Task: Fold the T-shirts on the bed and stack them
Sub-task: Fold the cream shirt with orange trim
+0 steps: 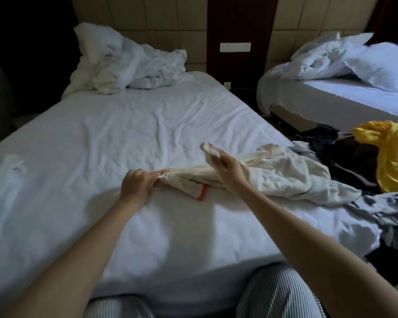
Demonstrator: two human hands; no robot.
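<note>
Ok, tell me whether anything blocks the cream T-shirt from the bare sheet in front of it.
Nothing visible does. Left hand and right hand grip the cream orange-trimmed T-shirt; the white bed sheet ahead shows only wrinkles.

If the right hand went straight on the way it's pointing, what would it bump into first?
Probably nothing soon: beyond the T-shirt corner that the right hand grips lies bare bed sheet. Farther along that line sits the crumpled bedding, though depth is hard to judge.
</note>
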